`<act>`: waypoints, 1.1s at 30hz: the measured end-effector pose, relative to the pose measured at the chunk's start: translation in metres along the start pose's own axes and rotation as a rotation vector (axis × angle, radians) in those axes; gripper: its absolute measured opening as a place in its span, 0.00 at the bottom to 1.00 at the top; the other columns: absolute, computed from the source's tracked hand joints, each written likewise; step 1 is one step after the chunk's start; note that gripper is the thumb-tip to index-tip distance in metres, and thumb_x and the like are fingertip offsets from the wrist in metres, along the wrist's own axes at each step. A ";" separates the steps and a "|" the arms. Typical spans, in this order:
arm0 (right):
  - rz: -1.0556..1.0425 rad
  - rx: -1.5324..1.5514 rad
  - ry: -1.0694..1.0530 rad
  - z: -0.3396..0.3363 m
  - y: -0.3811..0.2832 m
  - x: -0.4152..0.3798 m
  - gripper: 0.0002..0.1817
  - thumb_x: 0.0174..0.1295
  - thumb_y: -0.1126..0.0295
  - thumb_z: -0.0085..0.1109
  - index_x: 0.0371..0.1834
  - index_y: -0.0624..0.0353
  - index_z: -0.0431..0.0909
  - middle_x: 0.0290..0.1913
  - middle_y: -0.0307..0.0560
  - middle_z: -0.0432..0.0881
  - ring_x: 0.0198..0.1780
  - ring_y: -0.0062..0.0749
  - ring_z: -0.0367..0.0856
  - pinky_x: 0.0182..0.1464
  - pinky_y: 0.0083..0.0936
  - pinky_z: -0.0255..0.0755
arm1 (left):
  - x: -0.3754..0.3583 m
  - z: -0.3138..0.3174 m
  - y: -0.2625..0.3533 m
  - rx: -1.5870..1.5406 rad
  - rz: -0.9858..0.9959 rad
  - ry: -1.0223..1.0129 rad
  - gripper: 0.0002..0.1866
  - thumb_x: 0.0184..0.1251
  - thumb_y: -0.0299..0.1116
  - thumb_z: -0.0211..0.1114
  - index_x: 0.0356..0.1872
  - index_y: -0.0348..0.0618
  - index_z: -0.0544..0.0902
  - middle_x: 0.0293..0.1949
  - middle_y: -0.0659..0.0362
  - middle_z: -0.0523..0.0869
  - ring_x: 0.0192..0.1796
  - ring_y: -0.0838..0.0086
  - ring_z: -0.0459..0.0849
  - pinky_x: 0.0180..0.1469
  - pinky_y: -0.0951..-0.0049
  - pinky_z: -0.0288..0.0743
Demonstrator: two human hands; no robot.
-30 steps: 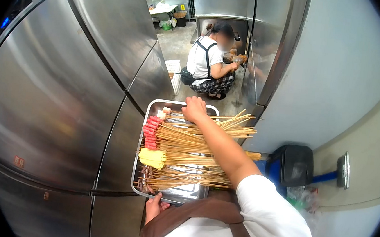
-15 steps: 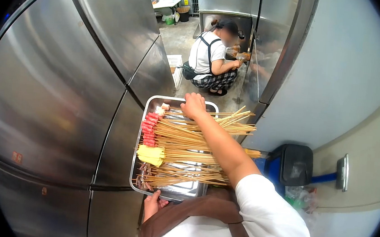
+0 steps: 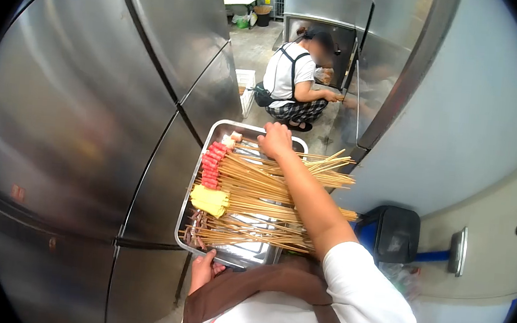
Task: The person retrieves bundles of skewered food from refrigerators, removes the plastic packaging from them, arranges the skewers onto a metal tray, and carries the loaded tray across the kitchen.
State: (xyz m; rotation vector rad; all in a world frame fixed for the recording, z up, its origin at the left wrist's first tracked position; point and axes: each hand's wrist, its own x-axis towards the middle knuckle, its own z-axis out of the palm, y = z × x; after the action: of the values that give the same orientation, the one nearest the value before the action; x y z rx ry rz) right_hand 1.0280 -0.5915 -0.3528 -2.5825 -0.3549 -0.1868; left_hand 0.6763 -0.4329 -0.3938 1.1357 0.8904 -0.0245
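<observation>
A steel tray [image 3: 187, 217] is held before my body, full of skewers [image 3: 256, 183] whose bare sticks point right, many past the rim. Their loaded ends lie along the left side: red pieces [image 3: 211, 165], folded yellow pieces [image 3: 210, 201], pale pieces [image 3: 231, 139] at the far end and brownish pieces [image 3: 196, 230] at the near end. My right hand [image 3: 276, 139] reaches across and is closed over the far rim. At the near rim, my left hand [image 3: 203, 268] grips the tray with its thumb on top; its other fingers are partly hidden underneath.
Tall steel cabinets [image 3: 78, 115] line the left. Ahead, a person [image 3: 293, 75] crouches at an open lower steel compartment [image 3: 342, 46], a white basket [image 3: 245, 92] beside them. On my right are a pale wall [image 3: 458, 130] and a black-lidded bin [image 3: 397, 232].
My view has turned slightly left and moved a little, with the tray still in both hands. The crouching person's hand has come lower, away from the bagged item.
</observation>
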 end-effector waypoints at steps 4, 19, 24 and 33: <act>0.014 -0.010 -0.016 -0.002 0.001 0.000 0.18 0.52 0.58 0.61 0.43 0.57 0.78 0.44 0.53 0.77 0.50 0.47 0.73 0.53 0.39 0.67 | -0.004 0.005 0.005 -0.003 0.010 0.033 0.11 0.61 0.33 0.60 0.35 0.33 0.74 0.25 0.54 0.80 0.23 0.75 0.78 0.25 0.77 0.78; 0.007 0.018 -0.009 0.006 0.002 0.002 0.18 0.52 0.59 0.61 0.41 0.59 0.78 0.44 0.51 0.77 0.51 0.45 0.72 0.54 0.38 0.65 | 0.001 0.003 0.001 -0.039 -0.008 -0.001 0.10 0.62 0.32 0.60 0.36 0.34 0.74 0.25 0.56 0.80 0.22 0.76 0.78 0.24 0.78 0.78; 0.010 0.001 -0.026 0.006 0.004 0.003 0.19 0.52 0.58 0.61 0.44 0.57 0.78 0.44 0.52 0.77 0.50 0.45 0.72 0.53 0.38 0.65 | 0.000 0.003 0.001 -0.065 0.001 0.015 0.10 0.61 0.32 0.62 0.33 0.36 0.74 0.24 0.58 0.78 0.22 0.77 0.77 0.24 0.76 0.78; 0.022 0.018 -0.016 0.011 0.006 0.001 0.18 0.52 0.59 0.60 0.42 0.57 0.78 0.44 0.52 0.77 0.50 0.46 0.73 0.53 0.38 0.66 | 0.006 -0.003 -0.002 -0.059 0.000 0.030 0.10 0.60 0.32 0.63 0.32 0.36 0.74 0.24 0.57 0.78 0.23 0.76 0.77 0.24 0.76 0.78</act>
State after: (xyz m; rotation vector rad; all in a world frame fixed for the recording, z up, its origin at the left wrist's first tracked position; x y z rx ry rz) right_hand 1.0318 -0.5904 -0.3650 -2.5701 -0.3325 -0.1546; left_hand 0.6774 -0.4292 -0.3993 1.0836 0.9123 0.0182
